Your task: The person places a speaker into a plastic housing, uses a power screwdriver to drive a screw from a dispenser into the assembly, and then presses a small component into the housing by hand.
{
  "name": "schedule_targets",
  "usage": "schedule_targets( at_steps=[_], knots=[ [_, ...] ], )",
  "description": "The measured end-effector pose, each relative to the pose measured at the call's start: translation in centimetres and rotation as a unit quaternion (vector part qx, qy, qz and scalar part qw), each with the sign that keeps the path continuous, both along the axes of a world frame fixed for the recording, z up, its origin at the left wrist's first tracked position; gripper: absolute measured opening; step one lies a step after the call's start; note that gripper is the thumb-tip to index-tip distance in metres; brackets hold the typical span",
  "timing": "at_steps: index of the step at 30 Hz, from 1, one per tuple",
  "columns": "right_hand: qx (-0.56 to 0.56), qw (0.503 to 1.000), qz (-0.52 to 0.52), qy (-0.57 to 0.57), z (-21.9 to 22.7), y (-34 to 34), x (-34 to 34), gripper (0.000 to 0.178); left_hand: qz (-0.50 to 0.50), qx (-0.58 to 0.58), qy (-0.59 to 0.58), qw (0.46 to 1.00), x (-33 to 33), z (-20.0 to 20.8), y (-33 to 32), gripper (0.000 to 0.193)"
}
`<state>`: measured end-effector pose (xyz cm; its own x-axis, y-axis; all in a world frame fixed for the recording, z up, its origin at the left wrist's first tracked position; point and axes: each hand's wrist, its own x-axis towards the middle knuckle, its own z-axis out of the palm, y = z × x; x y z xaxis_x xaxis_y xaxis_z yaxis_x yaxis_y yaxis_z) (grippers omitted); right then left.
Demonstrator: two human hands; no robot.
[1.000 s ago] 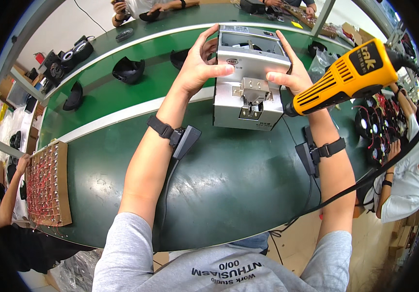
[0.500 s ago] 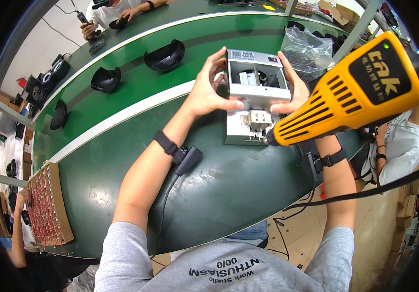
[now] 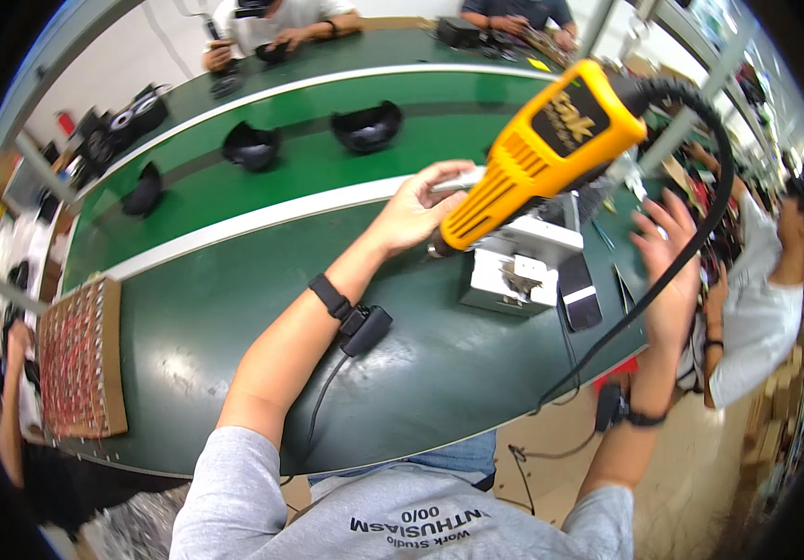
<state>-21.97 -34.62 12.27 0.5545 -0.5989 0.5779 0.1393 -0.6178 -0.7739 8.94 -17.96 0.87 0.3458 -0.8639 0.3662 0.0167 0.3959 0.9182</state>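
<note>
My left hand (image 3: 411,213) is closed around the edge of a flat silver piece (image 3: 458,181); the yellow electric screwdriver (image 3: 537,140) hides the rest of it. The screwdriver hangs tilted in front, its tip down near my left fingertips. Below and to the right of the tip sits a silver metal block fixture (image 3: 512,278) with a small clamp-like part on top. A silver plate (image 3: 542,238) stands at the back of the fixture, partly covered by the screwdriver. Off to the right, my right hand (image 3: 663,247) is raised, fingers spread, holding nothing.
A dark phone-like slab (image 3: 580,294) and tweezers (image 3: 624,289) lie right of the fixture. The screwdriver's black cable (image 3: 725,140) loops past my right hand. Dark curved shells (image 3: 364,129) line the green belt. A box of small red parts (image 3: 80,359) stands left. Co-workers sit across and right.
My right hand has let go of the windowed silver box and swung away right. My left hand has moved slightly left. The screwdriver has shifted left, and the view has turned.
</note>
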Motion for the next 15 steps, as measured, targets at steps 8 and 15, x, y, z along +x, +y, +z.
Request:
schedule_targets(
  at_steps=[8, 15],
  knots=[
    [-0.238, 0.943, 0.153, -0.174, -3.4, 17.0, -4.5, 0.024, -0.052, -0.002, -0.052, 0.997, -3.5, 2.7, 5.1, 0.059],
    [0.083, 0.976, 0.118, -0.164, -4.5, 20.3, 8.2, 0.079, -0.095, -0.001, -0.1, 0.99, -6.8, 2.2, 10.5, 0.045]
  ],
)
